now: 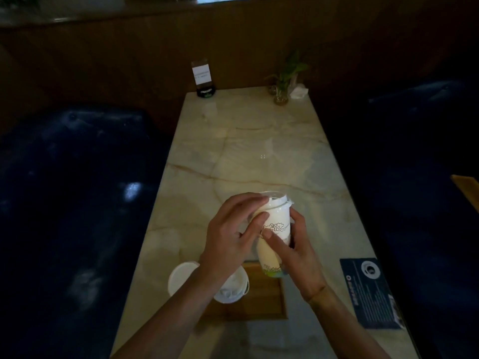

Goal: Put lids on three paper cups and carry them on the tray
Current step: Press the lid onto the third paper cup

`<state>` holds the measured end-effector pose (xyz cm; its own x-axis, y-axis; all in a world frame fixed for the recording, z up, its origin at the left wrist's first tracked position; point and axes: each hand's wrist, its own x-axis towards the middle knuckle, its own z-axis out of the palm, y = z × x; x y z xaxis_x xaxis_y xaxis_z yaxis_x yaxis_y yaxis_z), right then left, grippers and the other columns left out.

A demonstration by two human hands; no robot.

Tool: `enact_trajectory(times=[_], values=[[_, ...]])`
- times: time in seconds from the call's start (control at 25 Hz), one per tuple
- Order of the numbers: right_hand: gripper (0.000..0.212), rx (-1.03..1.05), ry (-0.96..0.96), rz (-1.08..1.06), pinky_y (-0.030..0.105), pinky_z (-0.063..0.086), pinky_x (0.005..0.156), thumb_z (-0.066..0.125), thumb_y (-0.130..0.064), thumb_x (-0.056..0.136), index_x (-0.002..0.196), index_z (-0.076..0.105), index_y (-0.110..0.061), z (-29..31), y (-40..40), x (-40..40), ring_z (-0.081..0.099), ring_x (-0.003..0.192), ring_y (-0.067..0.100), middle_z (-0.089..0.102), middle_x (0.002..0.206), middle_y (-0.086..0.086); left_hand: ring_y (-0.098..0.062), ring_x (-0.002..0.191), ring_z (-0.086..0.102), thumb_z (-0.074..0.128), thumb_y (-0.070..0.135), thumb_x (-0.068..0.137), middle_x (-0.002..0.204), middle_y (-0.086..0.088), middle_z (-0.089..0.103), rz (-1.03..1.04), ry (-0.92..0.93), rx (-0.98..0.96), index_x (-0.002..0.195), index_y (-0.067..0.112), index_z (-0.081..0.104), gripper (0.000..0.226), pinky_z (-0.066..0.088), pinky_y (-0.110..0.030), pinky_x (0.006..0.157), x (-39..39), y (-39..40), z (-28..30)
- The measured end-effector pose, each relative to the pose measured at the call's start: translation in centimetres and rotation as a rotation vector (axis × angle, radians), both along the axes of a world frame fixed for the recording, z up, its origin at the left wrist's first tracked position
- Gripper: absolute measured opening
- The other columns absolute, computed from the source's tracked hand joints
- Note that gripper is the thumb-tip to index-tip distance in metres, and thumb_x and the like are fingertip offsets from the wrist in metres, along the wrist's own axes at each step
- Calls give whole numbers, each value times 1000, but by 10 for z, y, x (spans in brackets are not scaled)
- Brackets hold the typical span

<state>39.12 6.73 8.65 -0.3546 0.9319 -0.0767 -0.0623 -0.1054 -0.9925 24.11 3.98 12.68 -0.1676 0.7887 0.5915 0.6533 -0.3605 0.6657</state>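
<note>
Booth seating, dim light. Pale marble-patterned table (259, 151) with tan veins, running lengthwise to a brown wood-panelled wall (129, 60). Dark blue padded bench (72, 177) on the left, another (427, 151) on the right. A bright ledge at the top left.

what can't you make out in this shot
Head view, dim:
- Cup contents: hidden by lid, left hand and right hand.
- Second cup: mostly behind the left forearm.
- Tray: left part behind that arm.
- Sign and card text: too small.
</note>
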Motion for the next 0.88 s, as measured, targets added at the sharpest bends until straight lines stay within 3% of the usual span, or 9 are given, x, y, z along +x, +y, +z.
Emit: enact_trajectory(times=[0.2,0.44,0.88], values=[[79,70,-60,-70,37,62,76,78,-45,68,137,41,-34,-1,-15,-8,70,99,11,68,113,-17,-19,100,66,65,17,93,111,-9,65,120,76,66,111,8,75,22,58,-32,81,2,-8,-3],[79,147,-173,-139,29,60,71,79,-52,63,132,42,-39,3,-25,-12,67,96,-3,62,111,-34,-18,95,64,69,14,91,106,-7,63,189,62,32,108,8,75,19,57,-34,78,2,-17,-6],[74,72,-168,-181,45,62,73,83,-44,59,124,50,-37,-3,-29,-10,72,88,5,70,101,-23,-12,102,57,65,12,89,108,2,61,161,64,-187,104,11,69,15,51,-27,85,13,-22,12]])
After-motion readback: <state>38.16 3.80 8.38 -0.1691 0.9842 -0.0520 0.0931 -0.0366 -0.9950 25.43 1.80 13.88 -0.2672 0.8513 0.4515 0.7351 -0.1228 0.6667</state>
